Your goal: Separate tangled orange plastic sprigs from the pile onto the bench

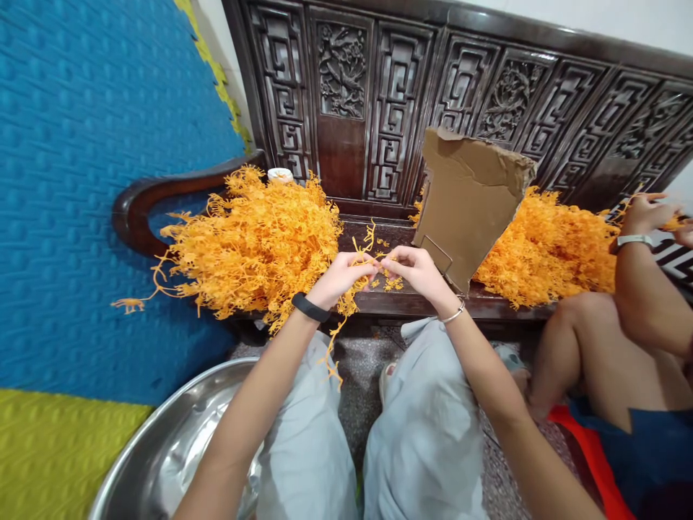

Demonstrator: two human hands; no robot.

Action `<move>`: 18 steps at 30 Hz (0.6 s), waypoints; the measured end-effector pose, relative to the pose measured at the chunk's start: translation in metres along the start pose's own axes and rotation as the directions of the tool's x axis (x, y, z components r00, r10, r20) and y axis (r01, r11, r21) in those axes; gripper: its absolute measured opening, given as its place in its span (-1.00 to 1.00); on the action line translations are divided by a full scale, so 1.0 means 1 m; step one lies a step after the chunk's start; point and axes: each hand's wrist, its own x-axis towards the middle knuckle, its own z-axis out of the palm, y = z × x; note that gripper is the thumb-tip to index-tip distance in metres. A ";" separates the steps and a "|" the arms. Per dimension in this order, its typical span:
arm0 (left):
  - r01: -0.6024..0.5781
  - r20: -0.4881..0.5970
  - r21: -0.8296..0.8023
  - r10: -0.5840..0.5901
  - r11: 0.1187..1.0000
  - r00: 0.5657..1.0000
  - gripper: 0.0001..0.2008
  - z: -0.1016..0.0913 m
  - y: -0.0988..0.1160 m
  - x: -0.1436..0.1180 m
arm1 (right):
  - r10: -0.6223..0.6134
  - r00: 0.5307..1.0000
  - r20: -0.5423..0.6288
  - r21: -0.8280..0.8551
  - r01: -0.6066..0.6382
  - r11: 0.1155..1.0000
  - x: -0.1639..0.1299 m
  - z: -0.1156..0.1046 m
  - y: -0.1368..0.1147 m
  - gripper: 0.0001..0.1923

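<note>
My left hand point(349, 278) is closed in a pinch on an orange branching plastic strand point(336, 345), whose long end hangs down over the bench's front edge. Close beside it, my right hand point(412, 269) pinches part of the orange pieces with thumb and forefinger, the fingertips of both hands almost touching. A large tangled heap of orange branching pieces point(260, 245) lies on the bench just left of my left hand. Several small loose orange pieces point(393, 283) lie on the bench under my hands. What exactly sits between my right fingertips is partly hidden.
A cardboard sheet point(471, 202) stands upright on the dark wooden bench point(362, 307), with a second orange heap point(552, 249) beyond it. A co-worker's hand point(647, 213) holds orange pieces at far right. A metal basin point(178, 440) stands at lower left, beside blue foam mats point(97, 180).
</note>
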 end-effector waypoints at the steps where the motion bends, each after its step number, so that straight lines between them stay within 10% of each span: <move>1: 0.013 0.041 -0.006 -0.013 1.000 0.999 -0.94 -0.002 0.000 -0.001 | 0.006 1.000 0.028 0.011 -0.006 1.000 -0.001 0.000 -0.002 -0.73; 18: -0.106 0.155 -0.354 0.170 0.929 0.973 -0.95 0.001 0.004 -0.007 | 0.002 0.977 0.211 0.510 -0.112 0.853 -0.006 0.015 -0.009 -0.70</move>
